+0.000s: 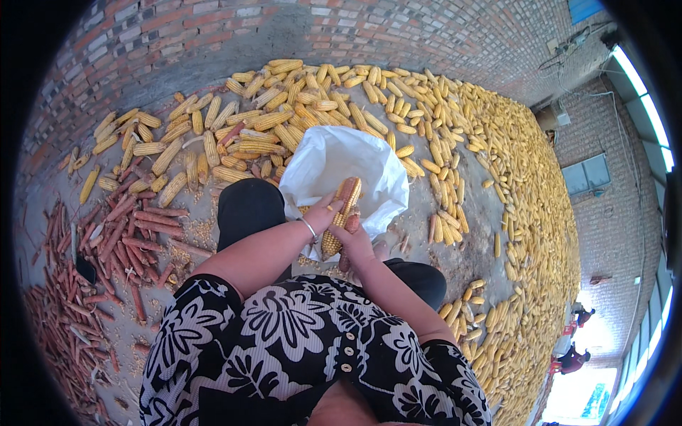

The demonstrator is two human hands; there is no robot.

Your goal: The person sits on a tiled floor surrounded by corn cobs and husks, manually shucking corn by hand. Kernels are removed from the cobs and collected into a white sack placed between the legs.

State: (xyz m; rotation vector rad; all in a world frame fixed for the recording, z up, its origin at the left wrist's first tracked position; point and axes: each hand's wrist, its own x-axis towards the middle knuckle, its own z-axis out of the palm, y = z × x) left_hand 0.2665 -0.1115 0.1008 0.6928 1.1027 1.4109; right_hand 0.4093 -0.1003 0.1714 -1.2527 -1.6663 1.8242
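Note:
My left hand [322, 214], with a bracelet at the wrist, grips a partly shelled ear of corn [334, 234]. Yellow kernels cover much of this ear, and a bare reddish strip runs along its upper end. My right hand [358, 246] is closed around a bare red corncob [345, 261], pressed against the ear's side. Both hands meet over the near rim of an open white woven sack [391, 181], which stands between my knees. Some loose kernels show inside the sack near my left hand; my arms hide part of its near side.
Unshelled ears of corn [256, 120] are heaped beyond the sack. A much larger corn pile [533, 223] spreads along the right. Stripped red cobs [114, 234] and scattered kernels cover the floor at left. A brick wall [213, 37] rises behind. People [574, 359] are far right.

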